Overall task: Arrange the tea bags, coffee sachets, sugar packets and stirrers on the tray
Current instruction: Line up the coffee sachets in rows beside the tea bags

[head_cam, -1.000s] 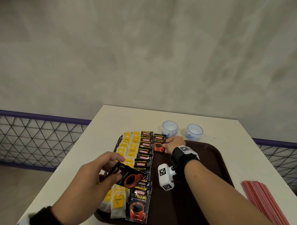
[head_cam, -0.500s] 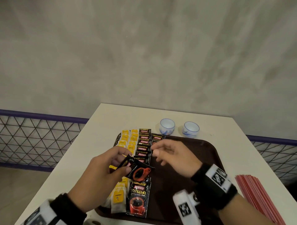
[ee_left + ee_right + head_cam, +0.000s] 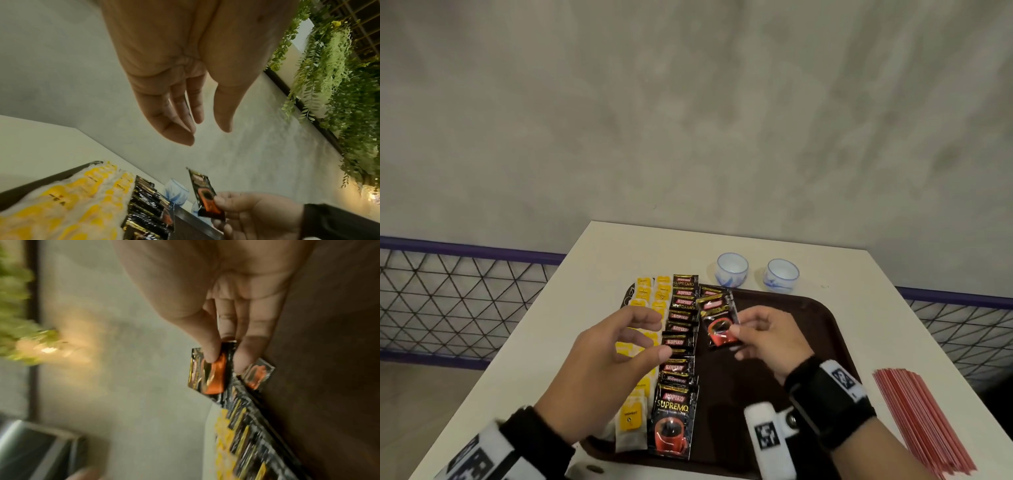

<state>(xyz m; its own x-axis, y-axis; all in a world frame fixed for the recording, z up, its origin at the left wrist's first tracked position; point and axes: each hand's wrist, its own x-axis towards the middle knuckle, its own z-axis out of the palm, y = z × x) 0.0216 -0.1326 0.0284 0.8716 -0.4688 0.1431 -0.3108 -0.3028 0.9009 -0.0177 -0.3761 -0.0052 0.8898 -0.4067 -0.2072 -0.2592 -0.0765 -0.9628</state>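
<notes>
Above the brown tray point(image 3: 808, 308), a coffee sachet point(image 3: 719, 325) is held up in the air by the right hand point(image 3: 767, 339). It is pinched near its lower end between the thumb and the fingers point(image 3: 244, 352), so this grip is clamped on the sachet. The left hand point(image 3: 602, 359) hangs over the rows with its grip apart, fingers loose, and nothing is held in it.

On the left part of the tray, the yellow tea bags point(image 3: 647, 301) are laid in two rows. Just beside them a long row of black coffee sachets point(image 3: 679, 342) is laid, each one lapped over the next. A second row of sachets point(image 3: 710, 293) has been started at the far end, and the held sachet is probably meant for it. The red stirrers point(image 3: 921, 421) are still lying on the tabletop point(image 3: 619, 253), well apart from the rows, off the tray. No sugar packets can be made out.

A few things could go wrong. The sachet is held by only a small part, and its skin looks shiny and slippery, so it could be dropped or twisted before it is set down. If it is put down crooked, the new row could be made messy. The long row could be bumped by the left hand, which is just over it, and the lapped sachets could be pushed out of line. The two small cups point(image 3: 732, 274) stand close behind the tray and could be knocked if the far end is reached for too fast.
</notes>
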